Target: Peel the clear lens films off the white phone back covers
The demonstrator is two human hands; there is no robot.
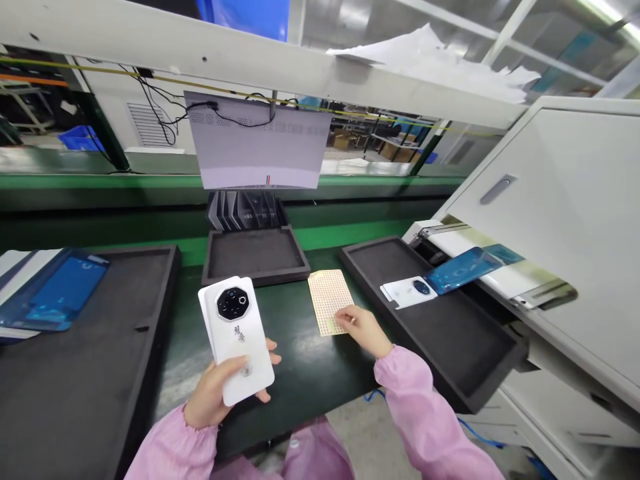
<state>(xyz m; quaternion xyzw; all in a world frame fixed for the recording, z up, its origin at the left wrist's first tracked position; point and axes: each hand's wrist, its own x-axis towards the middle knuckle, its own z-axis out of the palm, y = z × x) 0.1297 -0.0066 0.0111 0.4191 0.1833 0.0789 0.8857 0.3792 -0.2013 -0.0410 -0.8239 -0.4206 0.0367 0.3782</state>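
My left hand (220, 390) grips a white phone back cover (239, 333) with a black octagonal camera ring, held upright over the dark green bench; a second white cover seems stacked behind it. My right hand (363, 328) rests with curled fingertips on the near end of a yellowish sheet of small stickers (329, 300) lying flat on the bench. Whether a sticker is pinched in the fingers cannot be made out.
A black tray (493, 363) on the right holds another white cover (409, 291) and a blue film (463, 268). A white machine (565, 220) stands beyond it. A small black tray (256, 257) sits ahead, a large black tray (80, 373) on the left with blue films (55, 293).
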